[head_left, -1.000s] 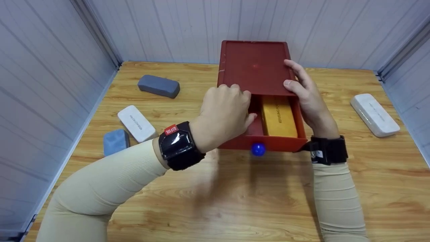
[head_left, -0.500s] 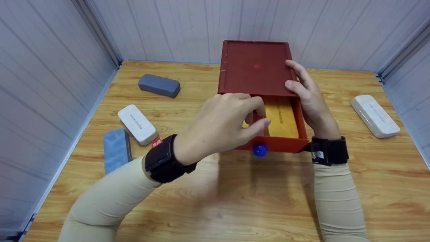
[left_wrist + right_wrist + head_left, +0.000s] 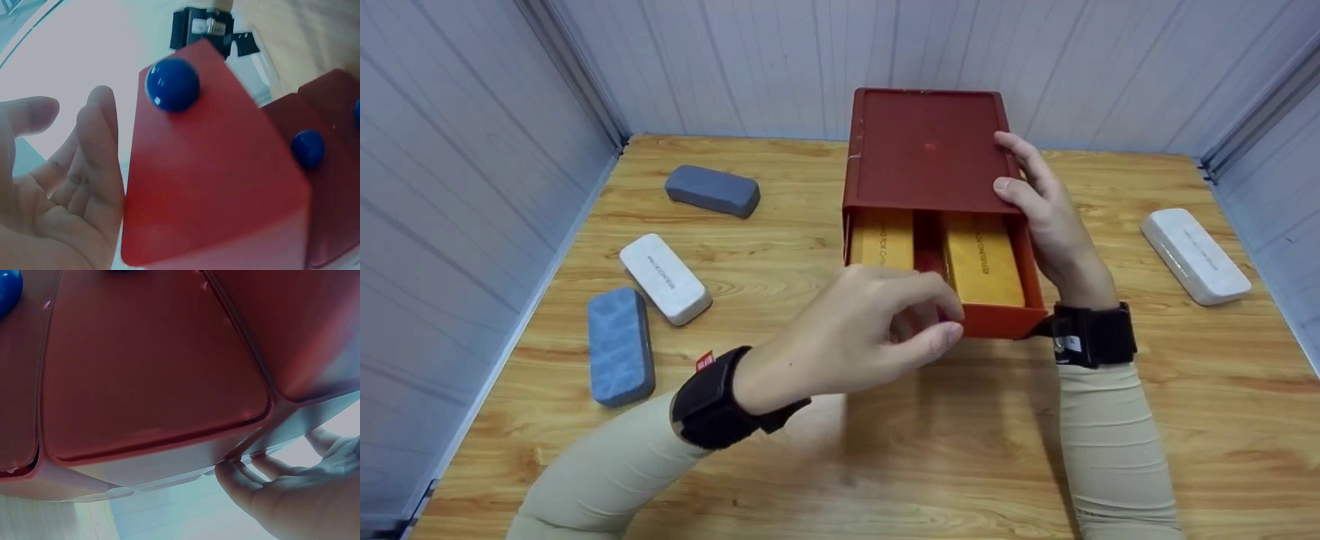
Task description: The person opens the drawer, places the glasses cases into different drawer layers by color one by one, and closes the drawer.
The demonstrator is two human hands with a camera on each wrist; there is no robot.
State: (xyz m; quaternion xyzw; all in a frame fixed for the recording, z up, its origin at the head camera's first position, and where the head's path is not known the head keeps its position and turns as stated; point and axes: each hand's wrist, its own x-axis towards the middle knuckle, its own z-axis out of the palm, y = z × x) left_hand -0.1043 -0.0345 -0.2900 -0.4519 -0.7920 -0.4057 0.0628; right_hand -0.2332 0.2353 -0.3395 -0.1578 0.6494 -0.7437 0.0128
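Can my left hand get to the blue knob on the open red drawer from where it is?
Probably yes. In the left wrist view, the left hand holds nothing and is beside the open red drawer, and nothing shows between it and the drawer's blue knob.

The clearest print runs along the right-hand yellow box in the red drawer: dark capitals reading "REFUELING", then what looks like "FO". The left-hand yellow box bears similar dark lettering — only a fragment shows, perhaps "FOR". The left white case and the right white case each carry a line of small dark print, too blurred to read. Marks on the red tag of the left wristband and the white label of the right wristband — illegible too.
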